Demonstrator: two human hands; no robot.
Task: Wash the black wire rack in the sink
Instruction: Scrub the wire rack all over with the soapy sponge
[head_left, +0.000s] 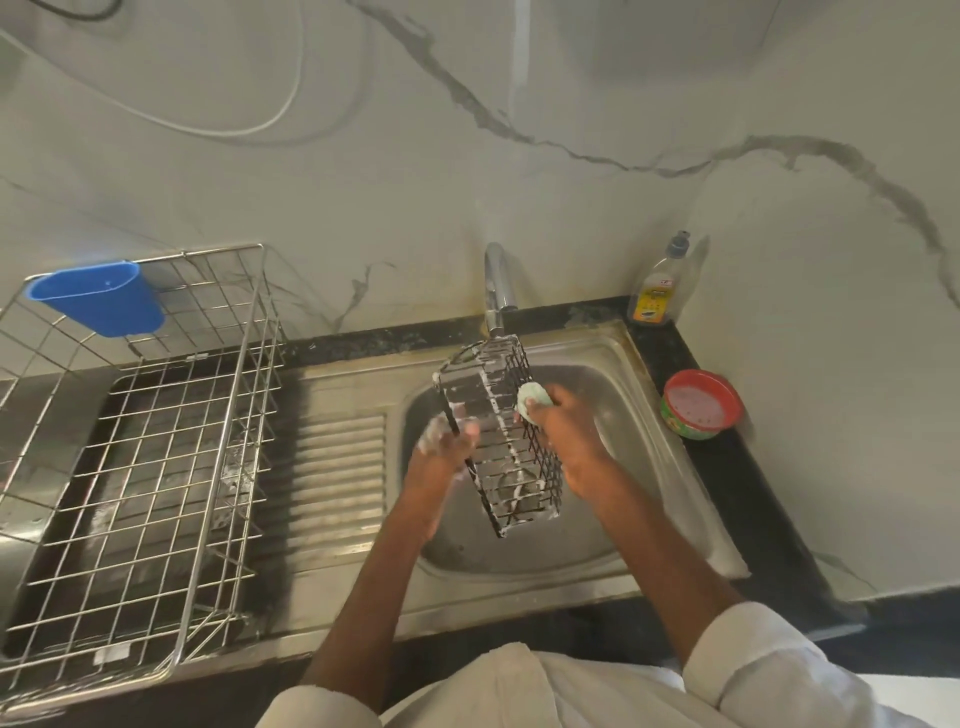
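Over the sink (670, 467), the left hand (447, 441) grips a soapy black wire rack (498, 441) while the right hand (563, 431) pinches a green sponge (532, 397) against it.

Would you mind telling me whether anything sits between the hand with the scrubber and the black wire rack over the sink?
Nothing visible does. The right hand presses the green scrubber directly against the soapy black wire rack, which the left hand grips from the other side, above the sink basin below the tap.
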